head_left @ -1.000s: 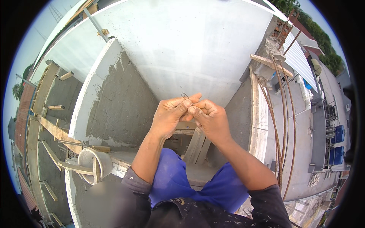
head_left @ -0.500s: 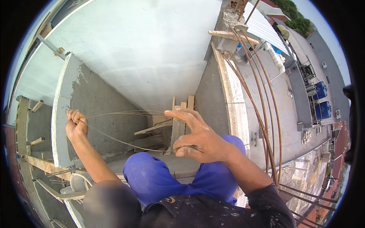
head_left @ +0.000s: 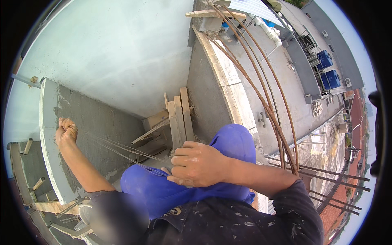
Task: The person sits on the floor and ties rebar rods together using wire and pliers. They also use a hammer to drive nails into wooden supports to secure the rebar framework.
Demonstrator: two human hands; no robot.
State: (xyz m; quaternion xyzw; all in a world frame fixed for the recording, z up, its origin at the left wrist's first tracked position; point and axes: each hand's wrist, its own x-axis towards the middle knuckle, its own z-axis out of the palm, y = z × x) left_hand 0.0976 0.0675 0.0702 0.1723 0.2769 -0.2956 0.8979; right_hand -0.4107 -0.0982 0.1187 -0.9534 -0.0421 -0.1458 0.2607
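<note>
Several strands of thin line [head_left: 134,152] stretch between my two hands, over the gap and my blue-trousered knee. My left hand [head_left: 66,131] is a closed fist raised at the left, in front of the grey wall end, with the strands running toward it. My right hand [head_left: 195,165] is closed around the other end, low in front of my lap, its back turned up. The fingers hide the part of the line inside each hand. Near my left hand the strands are faint.
Below lie wooden boards [head_left: 176,122] in a narrow shaft between rendered walls. A pale wall [head_left: 114,53] rises ahead. Rusty rebar [head_left: 267,102] bends along the right beside a board-topped ledge [head_left: 228,85]. Timber framing [head_left: 24,171] and a bucket [head_left: 85,213] stand at the left.
My right hand has gone from spread fingers inside the loop to a closed grip, lower down. The strands have drawn together. My left fist stays closed; the view has shifted.
</note>
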